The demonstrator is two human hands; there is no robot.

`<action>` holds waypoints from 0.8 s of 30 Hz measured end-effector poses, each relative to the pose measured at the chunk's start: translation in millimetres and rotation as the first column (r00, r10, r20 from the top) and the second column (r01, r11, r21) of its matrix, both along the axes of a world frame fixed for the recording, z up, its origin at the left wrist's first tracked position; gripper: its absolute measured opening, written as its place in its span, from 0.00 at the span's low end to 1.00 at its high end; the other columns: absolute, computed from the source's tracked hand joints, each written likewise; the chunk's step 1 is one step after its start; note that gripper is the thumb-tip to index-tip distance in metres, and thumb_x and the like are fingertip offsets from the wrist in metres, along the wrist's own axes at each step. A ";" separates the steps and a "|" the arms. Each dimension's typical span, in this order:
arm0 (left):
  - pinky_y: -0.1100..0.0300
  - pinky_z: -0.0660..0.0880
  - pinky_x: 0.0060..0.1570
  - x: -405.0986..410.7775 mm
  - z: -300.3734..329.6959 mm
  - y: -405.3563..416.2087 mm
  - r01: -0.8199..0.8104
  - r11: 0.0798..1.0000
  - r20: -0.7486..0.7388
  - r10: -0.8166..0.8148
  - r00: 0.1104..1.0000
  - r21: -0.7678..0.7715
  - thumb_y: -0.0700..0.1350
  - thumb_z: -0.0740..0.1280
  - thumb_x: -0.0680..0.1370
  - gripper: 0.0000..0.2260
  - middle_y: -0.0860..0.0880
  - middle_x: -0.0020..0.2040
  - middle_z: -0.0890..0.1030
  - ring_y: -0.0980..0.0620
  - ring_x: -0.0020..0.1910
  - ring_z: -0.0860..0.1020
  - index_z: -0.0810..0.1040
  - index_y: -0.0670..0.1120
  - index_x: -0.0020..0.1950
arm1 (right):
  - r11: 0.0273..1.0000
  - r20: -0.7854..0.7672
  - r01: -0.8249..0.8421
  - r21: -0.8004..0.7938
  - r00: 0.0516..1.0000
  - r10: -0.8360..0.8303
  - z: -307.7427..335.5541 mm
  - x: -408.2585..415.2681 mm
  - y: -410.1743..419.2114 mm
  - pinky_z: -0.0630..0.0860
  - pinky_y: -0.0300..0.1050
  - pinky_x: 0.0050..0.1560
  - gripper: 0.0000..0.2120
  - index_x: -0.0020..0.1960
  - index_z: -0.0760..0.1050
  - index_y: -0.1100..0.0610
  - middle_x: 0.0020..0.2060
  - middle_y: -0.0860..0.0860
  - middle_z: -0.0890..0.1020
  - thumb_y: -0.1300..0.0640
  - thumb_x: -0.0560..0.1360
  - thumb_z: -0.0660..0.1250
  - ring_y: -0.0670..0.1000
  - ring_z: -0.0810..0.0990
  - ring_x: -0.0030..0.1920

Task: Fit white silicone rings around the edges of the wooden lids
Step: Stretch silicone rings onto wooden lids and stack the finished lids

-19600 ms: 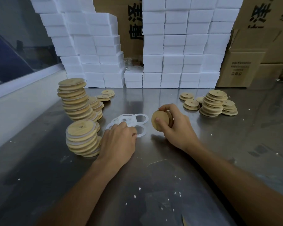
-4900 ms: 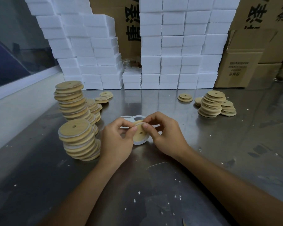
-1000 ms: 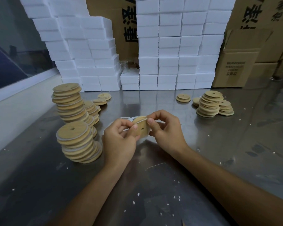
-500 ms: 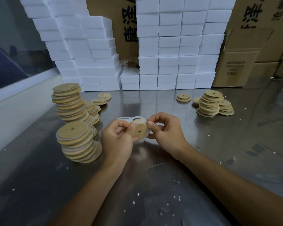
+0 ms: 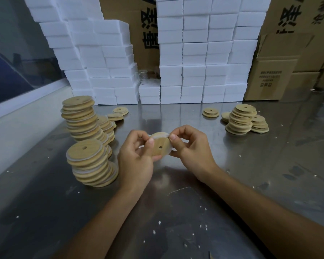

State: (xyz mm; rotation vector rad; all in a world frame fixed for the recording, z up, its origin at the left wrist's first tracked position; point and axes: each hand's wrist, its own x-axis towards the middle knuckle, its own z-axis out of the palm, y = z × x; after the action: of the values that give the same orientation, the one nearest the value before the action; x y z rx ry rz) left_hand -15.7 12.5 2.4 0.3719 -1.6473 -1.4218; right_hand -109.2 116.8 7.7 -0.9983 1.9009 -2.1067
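While both hands' fingers [image 5: 151,142] pinch a round wooden lid [image 5: 160,145] being ringed, ringed lid stacks [image 5: 90,161] wait left; bare lids [image 5: 240,118] remain right.

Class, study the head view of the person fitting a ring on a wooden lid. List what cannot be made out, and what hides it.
1. Spare silicone rings on the table: mostly hidden behind both hands.
2. Wooden lid: its left edge is covered by the left hand, so the ring's seating there is unseen.
3. Cardboard carton print: cut off by the top edge.
4. Glass jars: hidden between white boxes.
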 end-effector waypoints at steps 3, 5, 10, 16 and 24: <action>0.52 0.82 0.38 0.4 0.7 2.9 0.017 0.999 0.004 -0.017 1.000 -0.045 0.38 0.65 0.80 0.14 0.43 0.45 0.80 0.48 0.45 0.84 0.74 0.55 0.40 | 1.000 -0.019 0.006 -0.009 1.000 -0.006 0.2 -0.4 -0.1 0.84 0.48 0.41 0.07 0.44 0.75 0.59 0.45 0.59 0.79 0.66 0.79 0.65 0.46 0.83 0.37; 0.53 0.82 0.38 0.2 0.6 3.6 0.015 0.999 0.001 -0.015 1.000 -0.049 0.38 0.64 0.80 0.15 0.43 0.45 0.80 0.48 0.45 0.84 0.74 0.56 0.40 | 1.000 -0.032 0.013 -0.013 0.999 -0.013 -0.3 -0.9 -0.3 0.84 0.48 0.42 0.06 0.44 0.75 0.59 0.46 0.61 0.79 0.65 0.80 0.65 0.47 0.83 0.38; 0.53 0.82 0.37 -1.3 -2.6 0.5 0.031 0.999 0.011 -0.031 0.999 -0.040 0.34 0.64 0.79 0.14 0.47 0.44 0.79 0.49 0.46 0.83 0.72 0.52 0.40 | 0.996 -0.116 0.080 0.026 0.990 -0.076 -7.4 -4.0 -2.6 0.84 0.60 0.42 0.08 0.42 0.76 0.56 0.40 0.52 0.80 0.66 0.78 0.66 0.55 0.84 0.40; 0.53 0.81 0.43 1.6 -11.0 -16.5 -0.111 0.915 0.125 0.171 0.977 -0.388 0.37 0.68 0.76 0.08 0.53 0.41 0.81 0.52 0.46 0.81 0.76 0.50 0.41 | 0.977 -0.479 0.194 0.094 0.869 -0.126 -11.6 -6.5 0.8 0.80 0.48 0.42 0.04 0.45 0.78 0.58 0.39 0.48 0.82 0.66 0.76 0.67 0.47 0.81 0.41; 0.54 0.81 0.34 9.9 -2.0 -30.2 0.014 0.685 0.149 0.139 0.979 -0.728 0.45 0.67 0.74 0.02 0.54 0.38 0.81 0.55 0.37 0.81 0.77 0.49 0.41 | 0.965 -0.704 0.217 0.151 0.709 -0.049 -6.9 -11.3 10.9 0.74 0.36 0.42 0.03 0.48 0.78 0.62 0.42 0.53 0.82 0.67 0.77 0.66 0.47 0.77 0.41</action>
State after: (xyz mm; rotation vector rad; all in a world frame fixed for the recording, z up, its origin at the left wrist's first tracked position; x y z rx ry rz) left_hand -5.8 -17.7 0.4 0.0939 -2.1848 -0.5789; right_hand -120.5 127.7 0.8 -1.8381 2.5299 -1.6189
